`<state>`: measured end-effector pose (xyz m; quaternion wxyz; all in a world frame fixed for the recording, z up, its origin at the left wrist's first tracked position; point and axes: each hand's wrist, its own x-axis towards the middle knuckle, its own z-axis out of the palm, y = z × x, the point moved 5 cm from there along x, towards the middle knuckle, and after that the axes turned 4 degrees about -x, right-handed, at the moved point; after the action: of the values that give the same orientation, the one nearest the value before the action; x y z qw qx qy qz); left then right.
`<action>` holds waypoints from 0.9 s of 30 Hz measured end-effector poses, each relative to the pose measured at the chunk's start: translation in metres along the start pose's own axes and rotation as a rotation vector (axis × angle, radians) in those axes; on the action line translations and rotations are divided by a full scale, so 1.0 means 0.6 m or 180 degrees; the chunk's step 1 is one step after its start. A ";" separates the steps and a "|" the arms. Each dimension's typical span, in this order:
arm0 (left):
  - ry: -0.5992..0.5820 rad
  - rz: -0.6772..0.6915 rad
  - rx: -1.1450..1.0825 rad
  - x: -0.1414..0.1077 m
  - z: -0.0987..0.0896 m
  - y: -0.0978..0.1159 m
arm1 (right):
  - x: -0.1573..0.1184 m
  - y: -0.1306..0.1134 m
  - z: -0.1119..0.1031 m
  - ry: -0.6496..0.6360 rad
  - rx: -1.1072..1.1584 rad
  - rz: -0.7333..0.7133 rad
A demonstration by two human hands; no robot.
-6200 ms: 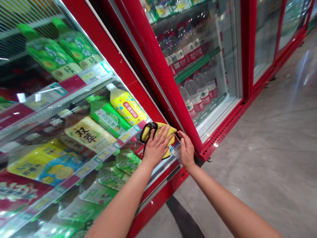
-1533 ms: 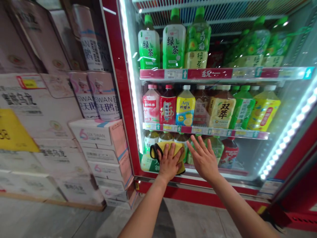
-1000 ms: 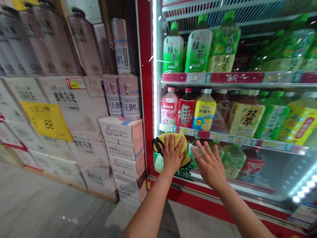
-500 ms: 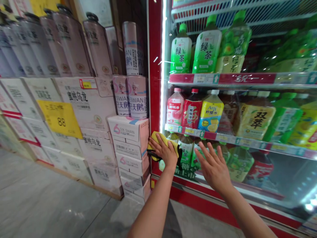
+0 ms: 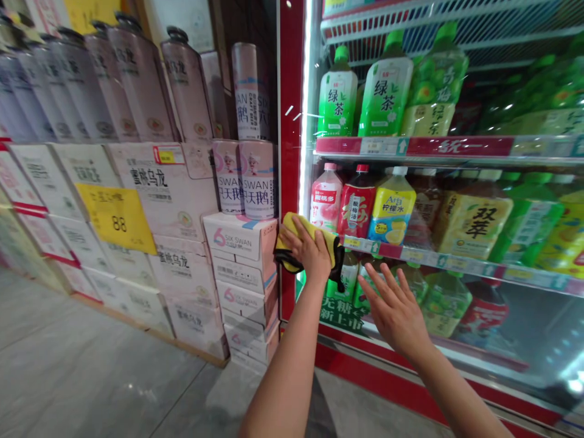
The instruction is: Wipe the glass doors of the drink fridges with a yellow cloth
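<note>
My left hand (image 5: 314,250) presses a yellow cleaning cloth (image 5: 283,244) with black edging against the left side of the drinks fridge, where its red frame (image 5: 288,152) meets the glass door. The fingers lie over the cloth, and its black edge hangs loose below. To the right, my right hand (image 5: 396,310) is open with its fingers spread, holding nothing. It is in front of the glass by the lower shelves; whether it touches the glass I cannot tell. Behind the door stand a pink-labelled bottle (image 5: 326,198), a red bottle (image 5: 354,204) and a yellow-and-blue bottle (image 5: 393,207).
Left of the fridge, white cartons (image 5: 237,243) are stacked close to its frame, with printed cans (image 5: 257,179) on top. Farther left, tall grey-pink bottles (image 5: 141,79) stand on more boxes (image 5: 159,194) bearing a yellow price sign (image 5: 117,219). Grey floor tiles (image 5: 114,365) lie below.
My left hand has slid upward along the fridge's edge with the cloth. My right hand stays almost in place, still spread. The whole view has shifted slightly.
</note>
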<state>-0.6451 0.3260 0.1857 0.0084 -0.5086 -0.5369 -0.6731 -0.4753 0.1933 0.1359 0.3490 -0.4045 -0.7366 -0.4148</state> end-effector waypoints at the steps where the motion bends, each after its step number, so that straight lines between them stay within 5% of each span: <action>1: -0.0109 0.0295 0.0065 0.000 -0.003 0.008 | 0.000 0.000 -0.002 0.0000 -0.0009 -0.0009; 5: -0.0281 0.0810 0.0272 -0.056 -0.015 -0.037 | -0.001 0.003 -0.006 0.0056 -0.0010 -0.0009; 9: 0.0127 -0.0073 0.0246 -0.074 -0.012 -0.090 | -0.001 0.011 -0.009 0.0069 -0.0077 0.0103; 12: 0.0387 -0.0417 0.0060 -0.033 -0.005 -0.049 | 0.004 0.023 -0.013 0.0089 -0.0152 0.0267; 16: -0.0214 0.0935 0.0162 -0.023 0.006 0.024 | 0.008 0.037 -0.018 0.0141 -0.0176 0.0381; 20: -0.0606 0.2020 0.0463 -0.104 0.004 -0.030 | 0.003 0.043 -0.020 0.0196 -0.0163 0.0369; 23: -0.0261 0.1355 0.0554 -0.113 0.001 -0.074 | -0.003 0.049 -0.021 0.0162 -0.0243 0.0374; 27: 0.0318 0.0448 0.0422 -0.074 0.005 -0.027 | -0.008 0.068 -0.026 0.0160 -0.0384 0.0557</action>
<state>-0.6305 0.3114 0.1432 0.1159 -0.5092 -0.5421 -0.6584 -0.4343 0.1914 0.1517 0.3772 -0.4770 -0.6631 -0.4364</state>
